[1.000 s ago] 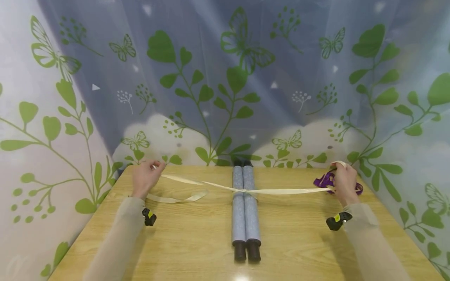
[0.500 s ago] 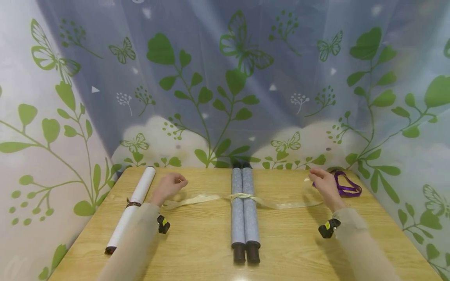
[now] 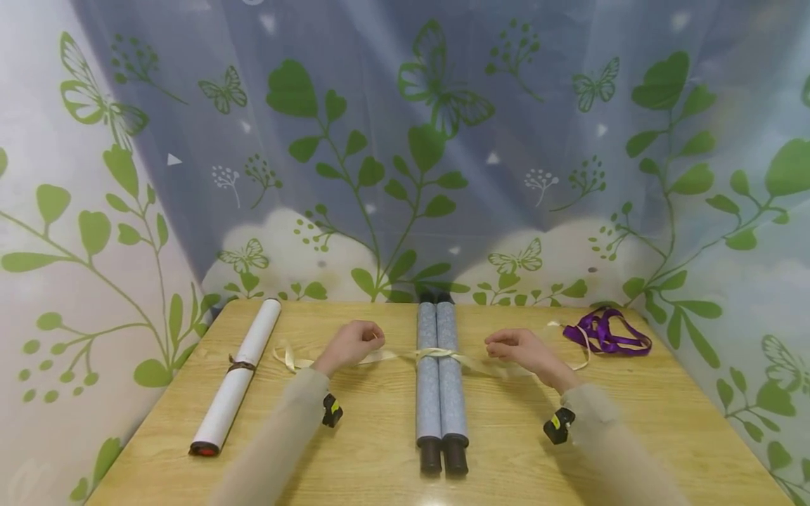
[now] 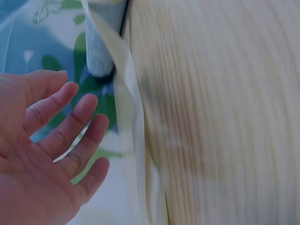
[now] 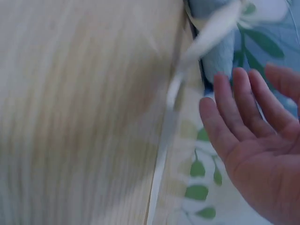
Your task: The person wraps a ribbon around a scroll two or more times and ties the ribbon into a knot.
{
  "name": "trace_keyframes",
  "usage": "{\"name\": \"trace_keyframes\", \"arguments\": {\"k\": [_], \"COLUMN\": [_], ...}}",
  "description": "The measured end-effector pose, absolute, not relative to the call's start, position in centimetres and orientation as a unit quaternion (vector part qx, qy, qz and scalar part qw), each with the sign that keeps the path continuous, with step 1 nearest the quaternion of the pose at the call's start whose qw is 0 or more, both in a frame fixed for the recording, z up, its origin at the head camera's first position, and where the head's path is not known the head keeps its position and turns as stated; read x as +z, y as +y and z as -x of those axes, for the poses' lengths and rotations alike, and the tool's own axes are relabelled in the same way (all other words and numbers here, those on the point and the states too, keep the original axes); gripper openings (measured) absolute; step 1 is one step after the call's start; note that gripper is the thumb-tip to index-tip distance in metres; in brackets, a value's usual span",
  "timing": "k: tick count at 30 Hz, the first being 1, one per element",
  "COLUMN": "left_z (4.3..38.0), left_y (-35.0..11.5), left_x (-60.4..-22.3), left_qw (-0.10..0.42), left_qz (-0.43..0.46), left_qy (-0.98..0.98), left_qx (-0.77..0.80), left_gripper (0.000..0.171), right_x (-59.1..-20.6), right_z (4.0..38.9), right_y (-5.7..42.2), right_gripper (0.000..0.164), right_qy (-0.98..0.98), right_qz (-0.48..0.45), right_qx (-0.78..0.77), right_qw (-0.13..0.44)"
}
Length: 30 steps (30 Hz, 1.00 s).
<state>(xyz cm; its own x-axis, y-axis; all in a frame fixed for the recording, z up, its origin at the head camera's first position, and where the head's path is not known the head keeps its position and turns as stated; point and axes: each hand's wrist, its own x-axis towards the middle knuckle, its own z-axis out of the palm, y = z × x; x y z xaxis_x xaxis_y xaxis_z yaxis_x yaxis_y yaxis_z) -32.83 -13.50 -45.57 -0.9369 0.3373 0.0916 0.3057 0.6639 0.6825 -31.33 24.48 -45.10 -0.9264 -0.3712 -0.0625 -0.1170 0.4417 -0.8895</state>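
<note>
Two blue-grey scroll rolls (image 3: pixel 441 404) with dark end knobs lie side by side, pointing away from me. A cream ribbon (image 3: pixel 436 353) crosses round their upper half, its loose tails running out to both sides. My left hand (image 3: pixel 351 344) hovers left of the rolls near one tail. In the left wrist view its fingers (image 4: pixel 70 133) are spread and relaxed, apart from the ribbon (image 4: pixel 136 101). On the other side is my right hand (image 3: pixel 524 351), above the other tail. The right wrist view shows its fingers (image 5: pixel 234 110) loosely extended, holding nothing, beside the ribbon (image 5: pixel 164 136).
A white rolled scroll (image 3: pixel 235 386) tied with a brown cord lies slanted at the left of the wooden table (image 3: pixel 354 450). A heap of purple ribbon (image 3: pixel 607 334) sits at the far right corner. A leaf-patterned curtain (image 3: pixel 380 140) hangs behind the table.
Both hands have let go of the cream ribbon's tails and moved inward toward the rolls. The tails, pulled taut a second ago, now hang slack. The white scroll is uncovered by the left arm.
</note>
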Motion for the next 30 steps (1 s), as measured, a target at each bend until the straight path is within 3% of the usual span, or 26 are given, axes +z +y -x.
{"name": "trace_keyframes", "arguments": {"k": [4, 12, 17, 21, 30], "left_z": [32.5, 31.5, 31.4, 31.6, 32.2], "left_y": [-11.4, -8.1, -7.3, -7.7, -9.7], "left_x": [-45.9, -46.8, -47.0, -46.6, -45.4], "left_qw": [0.022, 0.033, 0.039, 0.043, -0.027], "left_qz": [-0.203, -0.256, -0.260, -0.258, -0.203], "left_qy": [0.906, 0.913, 0.915, 0.900, 0.909], "left_qx": [0.370, 0.315, 0.308, 0.350, 0.363], "left_gripper": [0.018, 0.039, 0.027, 0.015, 0.021], "right_x": [-45.7, -46.0, -46.0, -45.5, -44.5], "right_z": [31.0, 31.0, 31.3, 31.6, 31.8], "right_y": [22.5, 20.1, 19.9, 20.2, 21.4], "right_gripper": [0.034, 0.028, 0.022, 0.028, 0.028], "right_qy": [0.864, 0.871, 0.874, 0.887, 0.883], "right_qz": [0.185, 0.224, 0.211, 0.183, 0.155], "right_qx": [-0.451, -0.419, -0.421, -0.415, -0.439], "right_qw": [0.128, 0.125, 0.117, 0.086, 0.066]}}
